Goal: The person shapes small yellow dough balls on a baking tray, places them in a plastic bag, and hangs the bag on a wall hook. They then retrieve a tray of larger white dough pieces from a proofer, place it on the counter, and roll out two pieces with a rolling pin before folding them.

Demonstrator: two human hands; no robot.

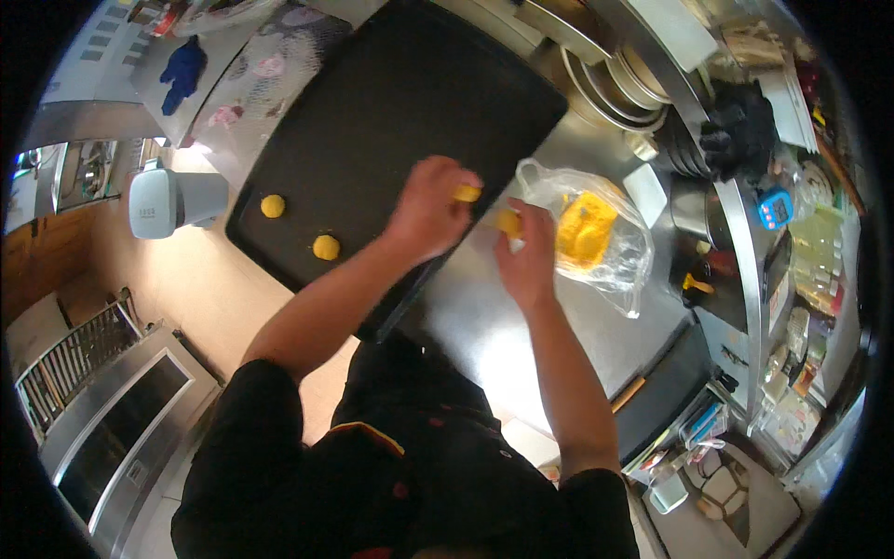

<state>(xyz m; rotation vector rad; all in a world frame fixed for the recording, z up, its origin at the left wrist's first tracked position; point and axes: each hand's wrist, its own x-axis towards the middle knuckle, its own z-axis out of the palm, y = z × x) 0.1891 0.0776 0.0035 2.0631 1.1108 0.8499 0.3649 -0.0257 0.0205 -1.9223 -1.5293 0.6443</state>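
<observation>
A large dark baking tray (391, 119) lies at an angle on the steel worktop. Two round yellow balls, seemingly dough, rest on its near left part, one (272, 206) nearer the left edge and another (326, 247) beside it. My left hand (434, 206) is over the tray's right side, its fingers closed on a yellow piece (467, 193). Just right of the tray's edge, my right hand (529, 255) grips another yellow lump (509, 223) between thumb and fingers. An open clear plastic bag (632, 262) with a yellow mass (587, 230) in it lies right beside that hand.
Nested metal bowls (594, 91) stand beyond the bag, under a steel shelf edge (744, 279) carrying a blue timer (775, 208). A white scraper-like piece (646, 194) lies by the bag. A grey lidded bin (178, 202) stands left on the floor; a blue glove (184, 73) lies upper left.
</observation>
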